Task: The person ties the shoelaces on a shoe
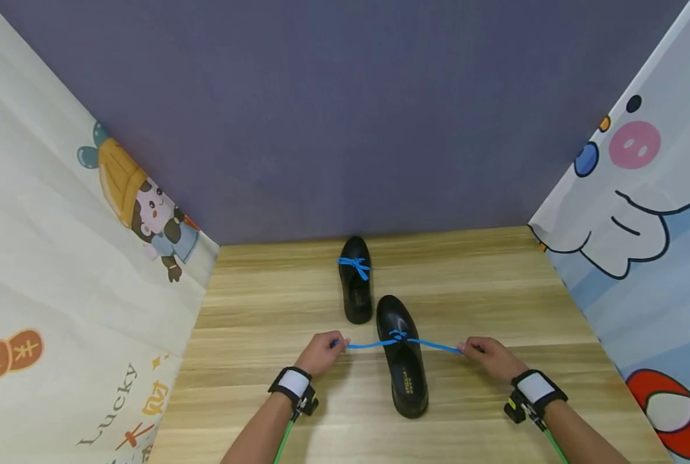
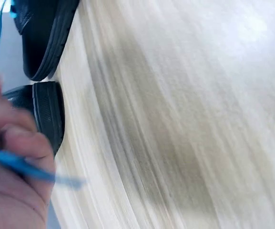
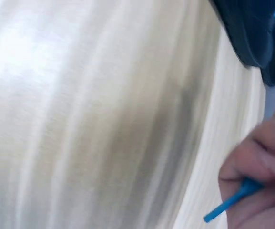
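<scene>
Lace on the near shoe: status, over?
Left hand and right hand each pinch a lace end, pulled sideways. Knot sits on near shoe. Far shoe already tied. Nothing blocking.

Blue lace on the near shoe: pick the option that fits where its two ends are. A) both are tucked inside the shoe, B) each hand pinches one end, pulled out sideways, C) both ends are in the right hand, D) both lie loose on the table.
B: the left hand and the right hand each pinch one end of the blue lace, stretched out to either side of the near shoe.
</scene>
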Demonstrator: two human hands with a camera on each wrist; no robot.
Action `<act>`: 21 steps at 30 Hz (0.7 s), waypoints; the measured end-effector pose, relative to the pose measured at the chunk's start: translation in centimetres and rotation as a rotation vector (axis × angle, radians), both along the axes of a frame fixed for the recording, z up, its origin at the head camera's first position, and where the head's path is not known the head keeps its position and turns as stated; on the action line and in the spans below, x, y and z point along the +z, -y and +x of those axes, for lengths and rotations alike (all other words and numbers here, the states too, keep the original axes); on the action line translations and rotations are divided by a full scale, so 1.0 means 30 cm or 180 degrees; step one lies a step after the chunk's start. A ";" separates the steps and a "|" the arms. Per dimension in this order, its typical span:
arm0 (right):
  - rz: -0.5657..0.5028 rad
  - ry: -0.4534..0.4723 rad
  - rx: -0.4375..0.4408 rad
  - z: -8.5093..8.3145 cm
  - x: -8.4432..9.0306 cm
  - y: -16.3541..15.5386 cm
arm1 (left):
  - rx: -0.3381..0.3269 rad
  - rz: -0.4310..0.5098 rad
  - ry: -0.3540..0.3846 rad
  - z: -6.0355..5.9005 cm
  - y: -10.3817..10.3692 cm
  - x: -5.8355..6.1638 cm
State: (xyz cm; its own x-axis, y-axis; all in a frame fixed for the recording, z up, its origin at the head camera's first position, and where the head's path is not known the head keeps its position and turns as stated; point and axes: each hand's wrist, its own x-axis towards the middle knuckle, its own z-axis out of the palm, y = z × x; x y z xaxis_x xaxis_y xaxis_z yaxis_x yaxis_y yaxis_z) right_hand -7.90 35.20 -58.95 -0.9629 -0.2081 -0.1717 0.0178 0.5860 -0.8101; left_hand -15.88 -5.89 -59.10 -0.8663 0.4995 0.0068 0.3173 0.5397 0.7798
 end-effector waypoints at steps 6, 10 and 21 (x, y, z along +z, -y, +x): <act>-0.0030 -0.0234 0.0313 0.016 -0.024 0.008 | -0.0309 -0.0272 0.0109 0.002 -0.017 -0.013; 0.0181 -0.0818 0.0168 0.016 -0.027 0.016 | -0.0412 -0.0245 -0.0059 0.003 -0.025 -0.014; 0.0422 -0.0842 -0.0116 0.006 -0.028 0.034 | 0.0209 -0.0850 -0.0681 0.015 -0.060 0.002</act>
State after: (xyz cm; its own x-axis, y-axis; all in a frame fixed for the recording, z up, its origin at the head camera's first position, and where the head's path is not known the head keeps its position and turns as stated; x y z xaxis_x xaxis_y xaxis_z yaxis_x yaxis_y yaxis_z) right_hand -7.73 34.18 -59.80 -0.9843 -0.1651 0.0629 -0.1608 0.6899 -0.7058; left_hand -15.43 -4.07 -59.06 -0.8898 0.4513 0.0682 0.4160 0.7405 0.5279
